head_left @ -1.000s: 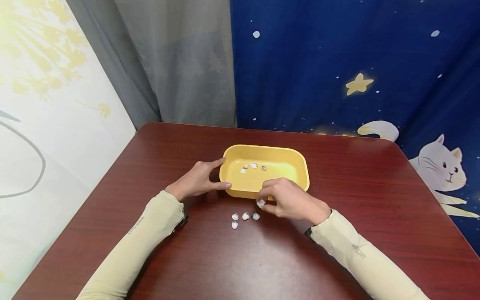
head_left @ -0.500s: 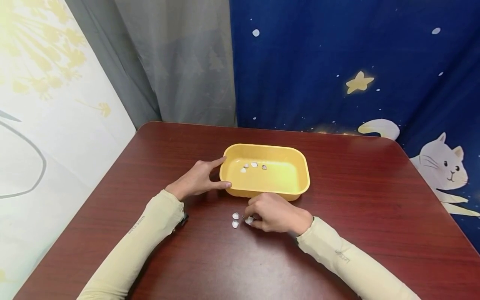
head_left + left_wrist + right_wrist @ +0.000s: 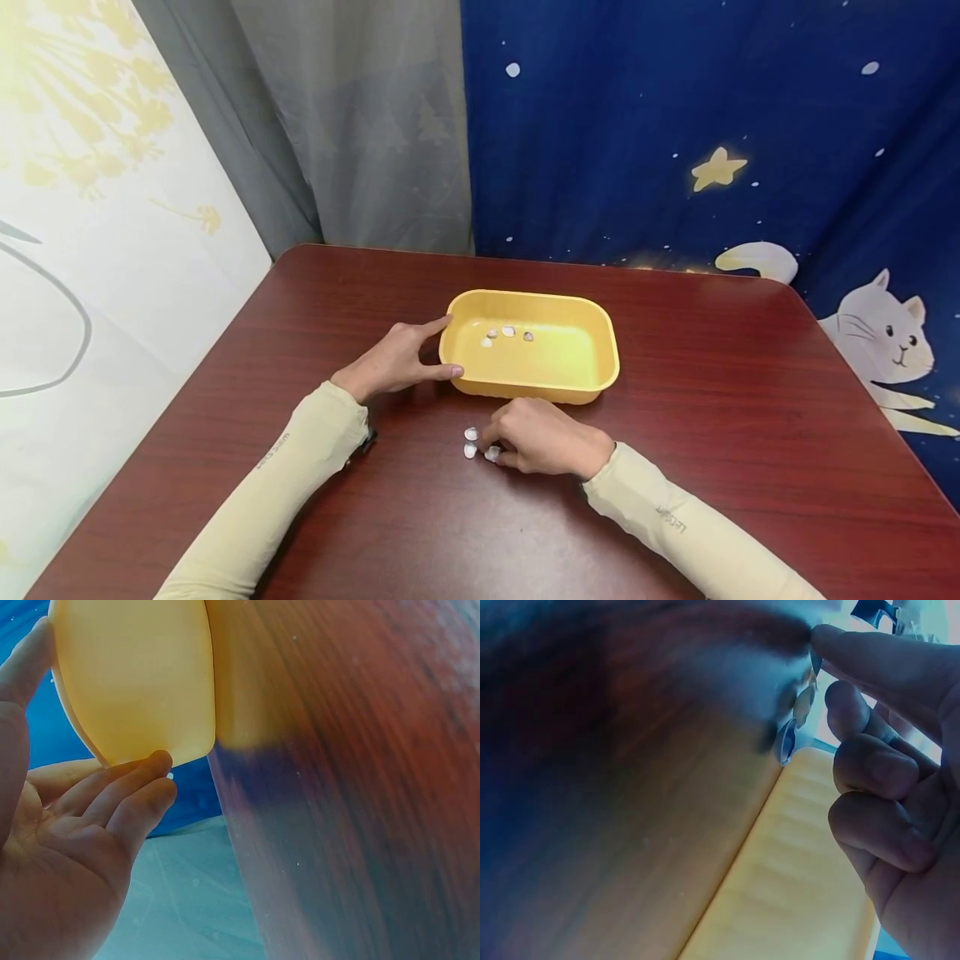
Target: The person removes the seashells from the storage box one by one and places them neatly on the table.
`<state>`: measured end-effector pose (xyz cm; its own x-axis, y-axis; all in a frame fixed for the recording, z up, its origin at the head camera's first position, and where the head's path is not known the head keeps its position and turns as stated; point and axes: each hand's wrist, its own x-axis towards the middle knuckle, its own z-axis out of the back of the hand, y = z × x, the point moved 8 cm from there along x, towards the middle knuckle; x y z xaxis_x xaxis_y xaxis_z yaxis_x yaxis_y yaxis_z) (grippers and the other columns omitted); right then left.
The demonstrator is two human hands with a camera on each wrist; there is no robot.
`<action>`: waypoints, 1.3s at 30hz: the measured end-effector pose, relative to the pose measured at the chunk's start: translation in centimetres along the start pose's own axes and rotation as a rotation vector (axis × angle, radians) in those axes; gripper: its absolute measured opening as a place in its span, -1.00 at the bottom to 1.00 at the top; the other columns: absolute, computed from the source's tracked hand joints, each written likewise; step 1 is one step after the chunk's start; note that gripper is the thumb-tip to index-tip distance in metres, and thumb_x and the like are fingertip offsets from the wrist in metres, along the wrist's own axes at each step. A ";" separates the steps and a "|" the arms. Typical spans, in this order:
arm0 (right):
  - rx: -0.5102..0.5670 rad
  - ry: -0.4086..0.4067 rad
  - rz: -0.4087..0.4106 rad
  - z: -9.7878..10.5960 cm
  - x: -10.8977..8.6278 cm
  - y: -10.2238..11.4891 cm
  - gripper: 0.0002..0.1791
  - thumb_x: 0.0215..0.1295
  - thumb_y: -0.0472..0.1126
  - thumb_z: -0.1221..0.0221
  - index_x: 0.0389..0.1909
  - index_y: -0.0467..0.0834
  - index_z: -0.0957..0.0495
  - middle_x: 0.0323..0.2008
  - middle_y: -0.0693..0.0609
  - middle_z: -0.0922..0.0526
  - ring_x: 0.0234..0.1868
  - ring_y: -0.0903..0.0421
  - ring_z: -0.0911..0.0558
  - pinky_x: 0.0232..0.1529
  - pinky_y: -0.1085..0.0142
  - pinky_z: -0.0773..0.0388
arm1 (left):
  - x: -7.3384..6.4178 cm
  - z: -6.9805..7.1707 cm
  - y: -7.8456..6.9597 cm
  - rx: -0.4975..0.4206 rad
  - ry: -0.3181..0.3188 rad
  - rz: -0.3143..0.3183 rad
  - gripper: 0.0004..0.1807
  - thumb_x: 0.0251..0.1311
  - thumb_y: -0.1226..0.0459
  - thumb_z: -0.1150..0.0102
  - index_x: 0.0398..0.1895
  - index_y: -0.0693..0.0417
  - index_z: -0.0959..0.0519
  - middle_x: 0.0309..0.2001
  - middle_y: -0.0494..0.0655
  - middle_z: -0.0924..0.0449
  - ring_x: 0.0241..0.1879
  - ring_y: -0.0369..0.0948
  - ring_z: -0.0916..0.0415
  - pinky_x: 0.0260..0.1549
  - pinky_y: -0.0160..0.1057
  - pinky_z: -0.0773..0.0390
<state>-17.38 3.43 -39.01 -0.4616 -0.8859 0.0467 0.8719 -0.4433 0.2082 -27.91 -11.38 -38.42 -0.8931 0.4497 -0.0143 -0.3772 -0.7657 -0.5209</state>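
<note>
A yellow plastic basin (image 3: 534, 390) sits on the table with several small seashells (image 3: 508, 332) inside. My left hand (image 3: 393, 358) holds its left end, thumb over the front rim and index finger farther back along the side. In front of the basin, my right hand (image 3: 547, 437) pinches a pale seashell (image 3: 492, 454) between thumb and fingers, low over the table. Two more shells lie just left of those fingertips, an upper shell (image 3: 471, 433) and a lower shell (image 3: 470, 450). The right wrist view shows a shell (image 3: 787, 741) standing out near the basin; from above, the hand hides that spot.
The dark red-brown wooden table (image 3: 337, 292) extends around the basin on all sides. A grey curtain (image 3: 375, 125) and a blue starry curtain (image 3: 600, 142) hang behind its far edge. A white patterned sheet (image 3: 97, 208) hangs at the left.
My right hand has moved left and toward me from the basin's front wall, carrying the shell beside the lower-left one; it now covers the row's other shells. My left hand has stayed on the basin.
</note>
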 end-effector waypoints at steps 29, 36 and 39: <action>0.050 -0.268 -0.147 7.6 -0.5 -6.1 -0.90 0.12 -0.25 -0.43 -0.32 -0.09 -0.74 -0.57 0.21 -0.59 -0.50 0.25 -0.52 -0.36 0.41 -0.51 | 0.0 0.2 -0.1 -0.002 0.000 0.000 0.07 0.08 -0.26 -0.36 0.57 0.03 -0.18 0.46 0.08 -0.36 0.41 -0.04 -0.40 0.36 0.05 -0.45; 0.050 -0.280 -0.226 7.4 -0.1 -7.7 -0.90 0.11 -0.25 -0.42 -0.34 -0.10 -0.73 -0.61 0.22 -0.55 -0.52 0.28 -0.49 -0.39 0.40 -0.48 | 0.1 0.1 -0.1 0.001 -0.002 0.000 0.07 0.08 -0.26 -0.36 0.56 0.03 -0.19 0.46 0.07 -0.36 0.42 -0.05 -0.40 0.36 0.03 -0.45; 0.039 -0.272 -0.260 7.2 0.3 -8.5 -0.90 0.11 -0.25 -0.42 -0.33 -0.11 -0.73 -0.62 0.20 -0.56 -0.51 0.26 -0.49 -0.39 0.38 -0.49 | 0.0 0.1 -0.1 0.003 -0.003 -0.001 0.07 0.08 -0.26 -0.36 0.56 0.03 -0.18 0.46 0.07 -0.36 0.42 -0.05 -0.38 0.37 0.03 -0.45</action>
<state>-26.10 7.96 -33.69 -0.6981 -0.6731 0.2442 0.7151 -0.6386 0.2844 -27.92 -11.35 -38.30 -0.8935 0.4489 -0.0110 -0.3788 -0.7667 -0.5183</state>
